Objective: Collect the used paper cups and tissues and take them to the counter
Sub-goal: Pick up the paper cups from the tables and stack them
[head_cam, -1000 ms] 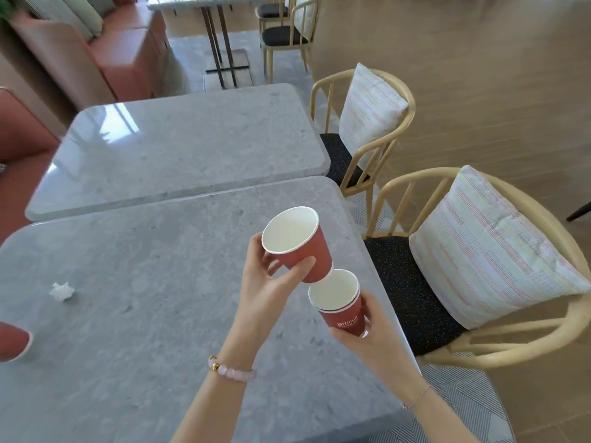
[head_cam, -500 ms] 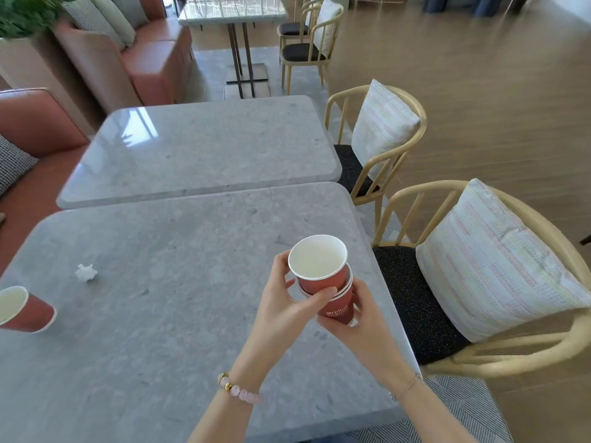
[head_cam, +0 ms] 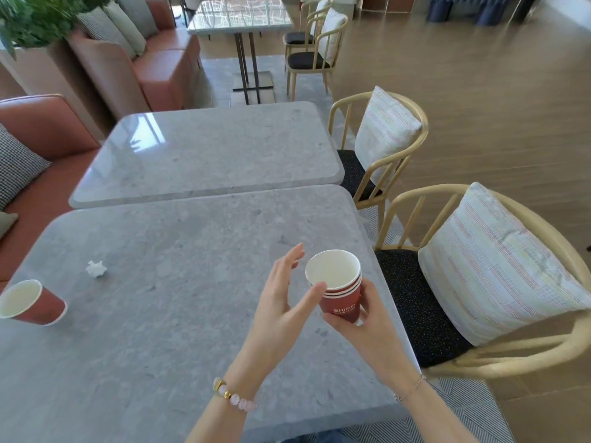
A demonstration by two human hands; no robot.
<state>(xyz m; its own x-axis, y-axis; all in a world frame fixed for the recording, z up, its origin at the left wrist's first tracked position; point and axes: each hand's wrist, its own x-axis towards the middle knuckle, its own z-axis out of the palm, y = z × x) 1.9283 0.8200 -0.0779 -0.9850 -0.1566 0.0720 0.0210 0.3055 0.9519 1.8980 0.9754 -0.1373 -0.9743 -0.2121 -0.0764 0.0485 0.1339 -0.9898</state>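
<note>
Right hand [head_cam: 367, 327] grips cup stack [head_cam: 340, 294], left hand [head_cam: 278, 310] spread loose

The stack hangs over the bench [head_cam: 179, 330] near its right edge, left thumb touching its rim. Far left, a lone cup [head_cam: 30, 303] lies tipped near a crumpled tissue [head_cam: 96, 269].

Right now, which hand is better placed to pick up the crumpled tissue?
Probably left: the left hand is open and nearer the tissue; the right hand grips the stacked cups.

A grey stone bench [head_cam: 144, 340] stood just beside a second grey table [head_cam: 208, 155]. Pale wooden chairs [head_cam: 511, 358] with striped cushions [head_cam: 499, 266] lined the right, a rust-coloured sofa [head_cam: 41, 123] the left. Daylight glared off the wood-plank floor [head_cam: 479, 107].
</note>
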